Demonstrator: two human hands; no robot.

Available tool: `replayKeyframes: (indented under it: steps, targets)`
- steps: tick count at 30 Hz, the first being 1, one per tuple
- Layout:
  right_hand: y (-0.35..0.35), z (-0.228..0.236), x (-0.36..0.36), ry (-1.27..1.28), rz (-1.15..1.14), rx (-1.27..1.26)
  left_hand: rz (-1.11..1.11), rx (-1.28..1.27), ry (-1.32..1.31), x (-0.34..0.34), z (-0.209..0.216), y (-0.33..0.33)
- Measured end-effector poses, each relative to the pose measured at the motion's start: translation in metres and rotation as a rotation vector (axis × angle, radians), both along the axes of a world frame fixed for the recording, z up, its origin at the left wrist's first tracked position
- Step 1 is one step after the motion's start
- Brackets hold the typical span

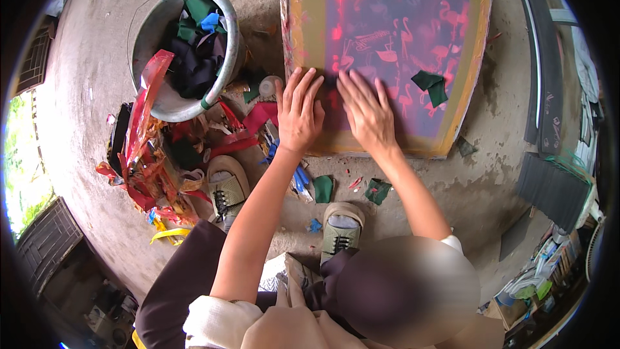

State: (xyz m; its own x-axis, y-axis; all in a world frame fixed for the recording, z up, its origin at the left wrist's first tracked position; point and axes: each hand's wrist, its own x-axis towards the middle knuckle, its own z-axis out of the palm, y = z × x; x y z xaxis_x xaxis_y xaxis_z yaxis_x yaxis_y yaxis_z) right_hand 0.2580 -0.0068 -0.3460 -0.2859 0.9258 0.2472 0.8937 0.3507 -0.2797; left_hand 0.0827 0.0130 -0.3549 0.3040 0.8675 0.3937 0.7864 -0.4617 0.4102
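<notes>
- Both hands lay palm-down at the lower left of the framed panel (pixel 413 39), which sat at upper centre; the step seemed to be pressing or smoothing it.
- The left hand (pixel 299 119) rested on the taped border, fingers slightly bent, lightly fanned; the right hand (pixel 370 113) lay on the printed field, fingers extended, mostly close together, the little one apart. Neither visibly pinched anything; whether something lay beneath could not be told.
- Continuing would probably call for flat, even pressure, with the folded dark green scrap (pixel 431 88) at the panel's right lifted clear.
- Counted: one panel; one scrap cluster on it; one bucket (pixel 230 58), upper left, holding a heap of cloth pieces too tangled to count.
- Lower centre: two green floor scraps (pixel 323 189) (pixel 377 190), one small blue scrap (pixel 314 225), two shoes (pixel 227 197) (pixel 341 236).
</notes>
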Motion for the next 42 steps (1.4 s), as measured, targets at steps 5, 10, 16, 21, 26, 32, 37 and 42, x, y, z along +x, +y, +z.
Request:
replayKeyframes:
  steps: [5, 10, 16, 21, 26, 32, 37, 42]
  targets:
    - [0.057, 0.012, -0.014, 0.045, -0.166, 0.143, -0.007, -0.010, 0.000, 0.006, 0.002, 0.002]
    - [-0.019, 0.003, -0.014, 0.099, -0.077, -0.051, 0.017, -0.023, 0.040, 0.003, 0.003, 0.001]
    - [-0.005, -0.008, 0.024, -0.051, -0.031, 0.036, -0.017, -0.007, 0.037, 0.000, -0.004, 0.000]
    - [0.095, 0.025, 0.048, -0.009, -0.374, 0.274, -0.042, -0.051, 0.097, 0.009, 0.004, 0.001]
    - [-0.016, -0.005, 0.009, 0.119, -0.306, 0.023, -0.007, -0.025, 0.218, 0.004, 0.001, 0.002]
    - [-0.058, -0.010, 0.026, -0.020, -0.237, -0.063, -0.014, -0.031, 0.276, 0.003, -0.005, 0.002]
    - [0.061, 0.012, 0.043, 0.000, -0.400, 0.208, -0.033, -0.021, 0.316, 0.009, -0.001, -0.001]
    - [-0.010, -0.001, 0.024, 0.075, -0.344, 0.043, -0.008, -0.082, 0.306, 0.012, 0.003, -0.005]
